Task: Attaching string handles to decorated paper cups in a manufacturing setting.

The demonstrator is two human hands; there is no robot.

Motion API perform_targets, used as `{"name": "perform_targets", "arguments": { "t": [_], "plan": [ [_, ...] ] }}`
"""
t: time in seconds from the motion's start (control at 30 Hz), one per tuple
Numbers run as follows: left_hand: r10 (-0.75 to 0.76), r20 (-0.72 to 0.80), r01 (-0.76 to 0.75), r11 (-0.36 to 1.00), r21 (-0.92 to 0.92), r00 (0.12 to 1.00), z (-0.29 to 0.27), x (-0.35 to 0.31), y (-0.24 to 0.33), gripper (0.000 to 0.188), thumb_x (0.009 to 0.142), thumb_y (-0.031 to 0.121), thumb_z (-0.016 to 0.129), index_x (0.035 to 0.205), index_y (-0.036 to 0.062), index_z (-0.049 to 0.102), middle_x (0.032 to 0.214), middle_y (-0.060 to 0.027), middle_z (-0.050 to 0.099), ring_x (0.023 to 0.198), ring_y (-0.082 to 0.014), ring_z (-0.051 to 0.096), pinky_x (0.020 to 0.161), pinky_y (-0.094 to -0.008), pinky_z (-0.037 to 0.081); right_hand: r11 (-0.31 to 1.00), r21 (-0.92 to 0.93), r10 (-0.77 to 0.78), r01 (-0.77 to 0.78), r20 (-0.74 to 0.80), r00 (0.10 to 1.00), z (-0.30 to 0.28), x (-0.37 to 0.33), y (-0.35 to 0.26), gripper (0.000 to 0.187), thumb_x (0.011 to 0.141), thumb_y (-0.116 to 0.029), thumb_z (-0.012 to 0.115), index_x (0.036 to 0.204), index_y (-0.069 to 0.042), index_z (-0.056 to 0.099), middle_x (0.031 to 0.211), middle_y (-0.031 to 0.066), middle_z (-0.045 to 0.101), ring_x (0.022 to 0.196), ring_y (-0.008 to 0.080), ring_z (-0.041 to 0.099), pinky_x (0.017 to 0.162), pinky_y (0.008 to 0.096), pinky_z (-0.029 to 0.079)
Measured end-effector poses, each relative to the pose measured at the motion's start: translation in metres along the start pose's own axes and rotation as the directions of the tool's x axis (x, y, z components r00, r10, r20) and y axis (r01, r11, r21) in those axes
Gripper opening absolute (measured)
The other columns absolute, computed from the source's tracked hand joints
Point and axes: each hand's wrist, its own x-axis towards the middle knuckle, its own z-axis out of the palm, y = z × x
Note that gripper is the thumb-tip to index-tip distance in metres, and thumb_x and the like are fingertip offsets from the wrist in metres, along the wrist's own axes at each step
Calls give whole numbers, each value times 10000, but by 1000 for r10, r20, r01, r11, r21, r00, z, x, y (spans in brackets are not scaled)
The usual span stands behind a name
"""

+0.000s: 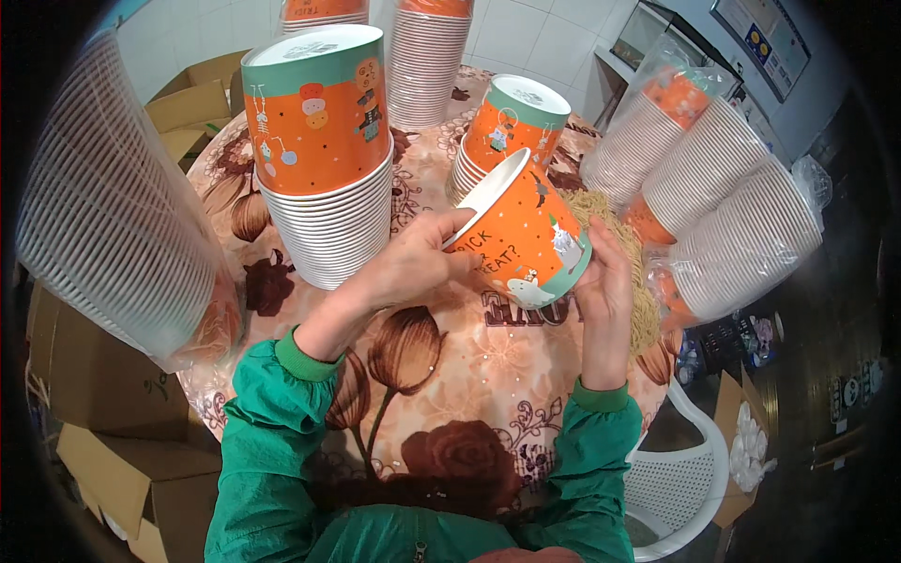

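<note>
Between my two hands, above the table, an orange paper tub (pixel 526 239) with a green band and Halloween figures lies tilted, its white mouth to the upper left. My left hand (pixel 418 258) grips the rim side. My right hand (pixel 608 277) is closed around the green base end, part of its fingers hidden behind the tub. Just beyond is a short stack of upside-down tubs (pixel 516 127). A taller upside-down stack (pixel 319 122) of like tubs stands to its left. Beside my right hand lies a bundle of tan strings (pixel 643 314).
Plastic-wrapped tub stacks lean at the left (pixel 113 206) and lie at the right (pixel 737 239); another stack (pixel 429 66) stands at the back. A flowered cloth covers the round table (pixel 507 375). Cardboard boxes (pixel 141 460) sit lower left, a white plastic chair (pixel 680 474) lower right.
</note>
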Motion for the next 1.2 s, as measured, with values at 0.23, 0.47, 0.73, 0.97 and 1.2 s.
{"name": "perform_targets", "arguments": {
  "t": [0.23,0.47,0.73,0.97,1.2],
  "plan": [
    [33,-174,-55,990,-127,984,-3,0,0,344,931,-6,688,1271,-36,645,1143,-63,722,1022,-117,665,923,-290,551,1000,-23,3,0,127,992,24,-18,6,417,1034,-126,578,1406,12,452,1244,154,610,1124,239,649,964,410,562],
    [-15,-328,-109,929,-354,945,-4,4,3,333,961,17,663,1286,-45,621,1172,-129,722,994,-151,714,892,-282,587,919,-323,-96,228,377,921,61,-46,4,558,973,-79,660,1461,9,404,1094,112,671,991,154,660,859,315,549],
    [-118,-318,-38,895,-444,941,-5,5,7,334,969,52,652,1282,-54,608,1153,-148,725,991,-180,728,888,-299,598,907,-356,-88,227,367,926,60,-49,2,616,941,22,668,1486,3,382,970,67,694,835,89,668,668,223,532],
    [-75,-232,-40,889,-456,970,7,2,10,400,922,69,724,1285,-47,602,1151,-139,725,981,-168,723,882,-301,594,950,-248,-119,192,282,952,43,-38,2,541,957,-5,659,1450,-16,437,925,50,696,837,98,671,663,223,518],
    [-88,-152,37,949,-314,985,7,1,6,435,887,26,740,1298,-9,604,1140,-59,718,1000,-124,688,876,-275,575,972,-176,-134,156,128,983,41,-34,3,494,964,-8,648,1419,21,457,985,86,672,877,161,697,730,288,600]
  ]
}}
